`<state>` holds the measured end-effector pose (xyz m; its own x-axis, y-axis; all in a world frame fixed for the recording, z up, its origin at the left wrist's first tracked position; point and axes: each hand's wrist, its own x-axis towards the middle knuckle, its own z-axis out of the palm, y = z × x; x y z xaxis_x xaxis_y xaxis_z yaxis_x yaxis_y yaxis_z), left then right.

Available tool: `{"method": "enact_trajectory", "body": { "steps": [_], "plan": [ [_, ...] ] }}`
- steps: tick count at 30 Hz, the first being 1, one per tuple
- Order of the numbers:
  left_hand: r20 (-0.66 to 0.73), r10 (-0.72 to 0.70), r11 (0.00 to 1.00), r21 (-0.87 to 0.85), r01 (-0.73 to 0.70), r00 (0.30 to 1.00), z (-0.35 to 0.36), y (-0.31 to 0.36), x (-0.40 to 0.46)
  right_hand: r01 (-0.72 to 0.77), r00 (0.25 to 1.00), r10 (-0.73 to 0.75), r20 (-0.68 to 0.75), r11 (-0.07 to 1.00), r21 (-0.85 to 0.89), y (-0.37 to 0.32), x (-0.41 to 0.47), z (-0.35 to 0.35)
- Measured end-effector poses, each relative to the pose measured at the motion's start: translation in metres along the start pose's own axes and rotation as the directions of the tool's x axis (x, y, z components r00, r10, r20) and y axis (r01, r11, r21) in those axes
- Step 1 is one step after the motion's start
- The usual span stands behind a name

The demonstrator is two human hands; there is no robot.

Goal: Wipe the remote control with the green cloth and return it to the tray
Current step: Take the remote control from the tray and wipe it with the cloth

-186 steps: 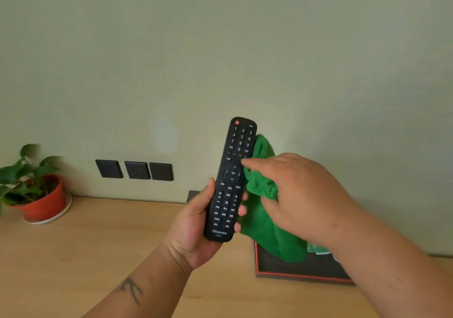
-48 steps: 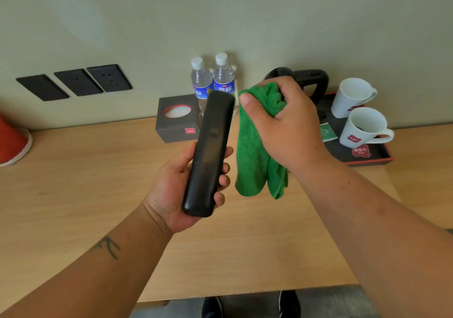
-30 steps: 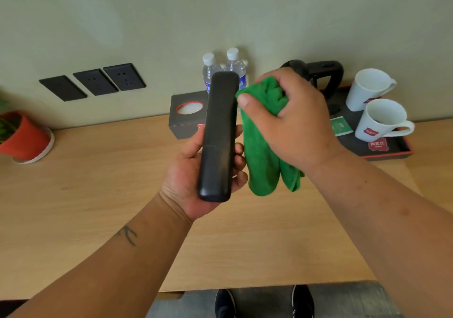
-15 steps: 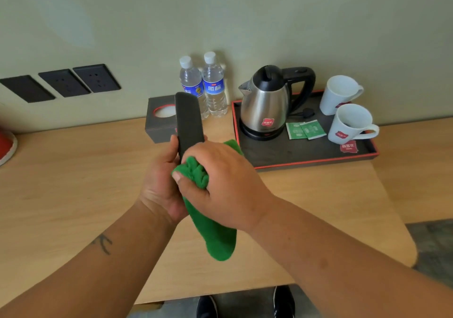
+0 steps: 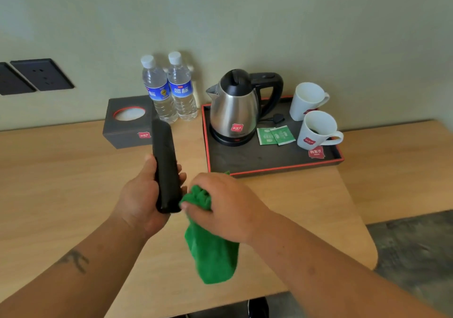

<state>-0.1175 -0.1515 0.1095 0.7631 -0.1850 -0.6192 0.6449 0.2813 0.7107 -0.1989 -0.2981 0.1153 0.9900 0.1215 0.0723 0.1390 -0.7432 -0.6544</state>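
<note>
My left hand [image 5: 141, 200] grips the black remote control [image 5: 164, 163] by its lower half, plain back side up, its top end pointing away from me above the wooden desk. My right hand [image 5: 226, 207] is closed on the bunched green cloth [image 5: 210, 254], which touches the remote's near end on its right side and hangs down below my hand. The black tray with a red rim [image 5: 257, 160] lies on the desk behind and to the right of both hands.
On the tray stand a steel kettle [image 5: 235, 111], two white mugs [image 5: 317, 128] and green tea sachets [image 5: 275, 135]. Two water bottles [image 5: 169, 89] and a dark tissue box [image 5: 127, 124] sit by the wall. The desk's rounded corner [image 5: 367, 251] is at right; wall sockets [image 5: 36, 76] at left.
My right hand with the cloth has slid down off the remote's body to its near end and to the right. The remote now shows almost fully; the left hand keeps holding it.
</note>
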Motion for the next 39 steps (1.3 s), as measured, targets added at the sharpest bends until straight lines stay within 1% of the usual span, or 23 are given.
{"method": "enact_trajectory", "body": {
  "steps": [3,6,7,9,11,12,14,16,17,19,20,22,23,24,28,30,32,36,39],
  "plan": [
    [-0.061,0.007,0.986,0.168,0.003,0.998,0.001,-0.020,0.007,-0.178,0.984,0.176,-0.034,0.983,-0.047,0.047,-0.005,-0.007],
    [-0.070,0.014,0.963,0.269,0.005,0.997,0.002,-0.036,0.013,-0.362,0.928,0.363,-0.082,0.932,0.029,0.084,-0.009,-0.022],
    [-0.074,0.016,0.956,0.292,0.006,0.997,0.003,-0.040,0.014,-0.412,0.908,0.414,-0.067,0.910,0.037,0.095,-0.010,-0.027],
    [-0.083,0.025,0.944,0.330,0.003,0.996,0.005,-0.047,0.018,-0.480,0.877,0.480,-0.017,0.876,-0.049,0.119,-0.010,-0.036],
    [-0.093,0.035,0.928,0.372,0.002,0.995,0.005,-0.051,0.022,-0.508,0.856,0.517,-0.005,0.840,-0.189,0.142,-0.007,-0.044],
    [-0.100,0.046,0.917,0.398,-0.002,0.994,0.004,-0.053,0.025,-0.519,0.847,0.531,-0.021,0.819,-0.247,0.151,-0.004,-0.048],
    [-0.110,0.059,0.889,0.457,-0.002,0.992,0.001,-0.055,0.030,-0.539,0.839,0.531,-0.115,0.786,-0.304,0.167,0.004,-0.055],
    [-0.107,0.065,0.859,0.512,-0.001,0.992,-0.001,-0.058,0.034,-0.545,0.839,0.498,-0.221,0.771,-0.330,0.177,0.016,-0.058],
    [-0.096,0.074,0.845,0.535,-0.012,0.993,0.000,-0.060,0.035,-0.542,0.840,0.484,-0.244,0.760,-0.359,0.181,0.023,-0.056],
    [-0.076,0.092,0.814,0.579,-0.031,0.993,0.000,-0.064,0.039,-0.538,0.841,0.487,-0.234,0.713,-0.449,0.190,0.033,-0.047],
    [-0.063,0.098,0.803,0.595,-0.041,0.993,0.002,-0.067,0.041,-0.557,0.825,0.519,-0.225,0.677,-0.481,0.194,0.037,-0.042],
    [-0.035,0.109,0.788,0.612,-0.065,0.993,0.006,-0.070,0.045,-0.620,0.764,0.618,-0.185,0.623,-0.478,0.203,0.044,-0.036],
    [-0.028,0.113,0.787,0.613,-0.072,0.993,0.009,-0.071,0.047,-0.639,0.741,0.651,-0.161,0.612,-0.466,0.205,0.048,-0.035],
    [-0.027,0.113,0.792,0.606,-0.073,0.993,0.013,-0.072,0.050,-0.643,0.734,0.663,-0.147,0.610,-0.463,0.207,0.051,-0.034],
    [-0.065,0.046,0.873,0.488,-0.008,0.997,0.031,-0.074,0.063,-0.585,0.782,0.615,-0.096,0.672,-0.455,0.200,0.065,-0.021],
    [-0.081,0.000,0.895,0.445,0.036,0.997,0.033,-0.075,0.068,-0.545,0.811,0.580,-0.069,0.710,-0.446,0.193,0.071,-0.012],
    [-0.100,-0.022,0.917,0.395,0.060,0.995,0.031,-0.074,0.071,-0.504,0.847,0.527,-0.073,0.751,-0.427,0.186,0.078,-0.003],
    [-0.105,-0.047,0.931,0.355,0.081,0.993,0.028,-0.073,0.071,-0.442,0.890,0.449,-0.082,0.803,-0.401,0.173,0.090,0.012],
    [-0.095,-0.056,0.942,0.326,0.084,0.994,0.028,-0.072,0.070,-0.363,0.920,0.392,-0.007,0.846,-0.391,0.157,0.098,0.021]
  ]
}}
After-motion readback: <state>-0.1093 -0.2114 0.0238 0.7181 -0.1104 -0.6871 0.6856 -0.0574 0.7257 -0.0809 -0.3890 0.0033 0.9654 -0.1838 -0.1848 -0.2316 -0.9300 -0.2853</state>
